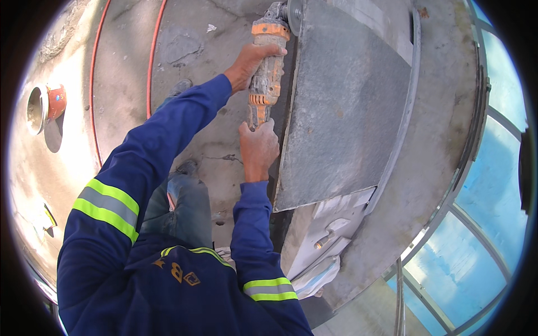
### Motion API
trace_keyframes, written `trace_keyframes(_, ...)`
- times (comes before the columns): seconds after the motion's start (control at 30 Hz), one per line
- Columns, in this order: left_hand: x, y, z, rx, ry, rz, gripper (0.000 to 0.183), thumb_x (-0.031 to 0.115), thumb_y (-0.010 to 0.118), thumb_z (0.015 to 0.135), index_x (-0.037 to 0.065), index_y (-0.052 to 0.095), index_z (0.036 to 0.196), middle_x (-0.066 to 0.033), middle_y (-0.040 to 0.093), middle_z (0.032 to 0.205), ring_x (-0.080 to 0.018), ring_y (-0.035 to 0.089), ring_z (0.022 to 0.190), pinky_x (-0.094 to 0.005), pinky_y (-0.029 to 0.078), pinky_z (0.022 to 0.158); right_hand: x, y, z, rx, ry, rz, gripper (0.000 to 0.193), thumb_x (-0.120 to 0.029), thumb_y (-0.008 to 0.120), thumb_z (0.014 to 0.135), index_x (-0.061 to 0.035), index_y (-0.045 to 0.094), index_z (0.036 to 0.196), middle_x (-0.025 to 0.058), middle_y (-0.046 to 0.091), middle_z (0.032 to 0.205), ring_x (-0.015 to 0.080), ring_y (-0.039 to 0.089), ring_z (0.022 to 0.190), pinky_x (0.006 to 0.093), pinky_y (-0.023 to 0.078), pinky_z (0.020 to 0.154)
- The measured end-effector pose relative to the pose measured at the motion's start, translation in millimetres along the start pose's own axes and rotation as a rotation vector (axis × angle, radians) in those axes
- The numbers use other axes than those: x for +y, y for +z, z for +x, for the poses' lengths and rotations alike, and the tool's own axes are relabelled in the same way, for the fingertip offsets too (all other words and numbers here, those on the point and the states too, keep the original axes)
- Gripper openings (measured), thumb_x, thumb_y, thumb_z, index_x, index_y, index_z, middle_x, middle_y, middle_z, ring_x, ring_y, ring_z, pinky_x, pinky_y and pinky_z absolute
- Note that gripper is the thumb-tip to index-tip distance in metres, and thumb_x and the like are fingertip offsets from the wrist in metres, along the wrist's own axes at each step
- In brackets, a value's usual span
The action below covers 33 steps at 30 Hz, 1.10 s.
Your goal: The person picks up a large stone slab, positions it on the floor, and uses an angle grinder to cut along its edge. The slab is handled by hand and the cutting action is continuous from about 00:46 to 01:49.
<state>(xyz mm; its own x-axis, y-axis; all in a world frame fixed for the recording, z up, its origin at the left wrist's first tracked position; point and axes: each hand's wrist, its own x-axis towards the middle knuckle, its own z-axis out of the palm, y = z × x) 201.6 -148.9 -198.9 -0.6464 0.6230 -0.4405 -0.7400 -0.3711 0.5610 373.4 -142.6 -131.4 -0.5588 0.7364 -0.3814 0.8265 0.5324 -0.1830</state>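
Observation:
Dust-covered, an orange and grey angle grinder points away from me along the left edge of a large grey stone slab. My left hand is wrapped around the grinder's body, its thumb over the top. Closer to me, my right hand grips the rear handle. The grinder's disc is by the slab's far left edge, at the top of the view. Whether it touches the stone, I cannot tell.
Two red hoses or cables run along the concrete floor at left. Beyond them a red bucket lies tipped over. Near the slab's close edge are a small hand tool and a white bag. Blue-tinted glass panels line the right.

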Motion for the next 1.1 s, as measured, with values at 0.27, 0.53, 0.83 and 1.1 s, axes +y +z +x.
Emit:
trace_keyframes(0.27, -4, -7, -11, -0.056, 0.030, 0.057, 0.048, 0.029, 0.079, 0.082, -0.001, 0.062, 0.114, -0.0107, 0.068, 0.089, -0.0203, 0.072, 0.073, -0.0350, 0.062, 0.064, 6, 5, -10, 0.007, 0.001, 0.004, 0.046, -0.036, 0.071, 0.081, 0.0038, 0.060, 0.101, 0.0288, 0.071, 0.087, 0.0477, 0.070, 0.087, 0.0539, 0.055, 0.080)
trace_keyframes(0.53, -8, -8, -11, -0.063, 0.023, 0.045, 0.046, 0.029, 0.080, 0.082, 0.000, 0.062, 0.113, -0.0097, 0.068, 0.089, -0.0201, 0.073, 0.073, -0.0346, 0.062, 0.061, 11, 8, -12, 0.033, -0.026, 0.006, 0.043, -0.034, 0.070, 0.081, 0.0034, 0.060, 0.097, 0.0289, 0.070, 0.085, 0.0482, 0.070, 0.083, 0.0542, 0.056, 0.077)
trace_keyframes(0.83, -3, -1, -3, -0.023, 0.023, 0.005, 0.042, 0.027, 0.082, 0.078, -0.002, 0.065, 0.102, -0.0113, 0.069, 0.082, -0.0206, 0.071, 0.065, -0.0349, 0.061, 0.058, 6, 5, -1, 0.014, -0.017, 0.013, 0.043, -0.034, 0.070, 0.081, 0.0037, 0.060, 0.098, 0.0294, 0.070, 0.086, 0.0485, 0.070, 0.085, 0.0540, 0.055, 0.078)
trace_keyframes(1.1, -5, 0, 3, -0.009, -0.005, -0.004, 0.042, 0.026, 0.083, 0.078, -0.002, 0.064, 0.103, -0.0114, 0.068, 0.082, -0.0202, 0.070, 0.063, -0.0352, 0.060, 0.057, 6, 5, 5, 0.017, -0.014, -0.004, 0.045, -0.036, 0.070, 0.082, 0.0036, 0.061, 0.101, 0.0290, 0.071, 0.088, 0.0475, 0.070, 0.086, 0.0542, 0.056, 0.079)
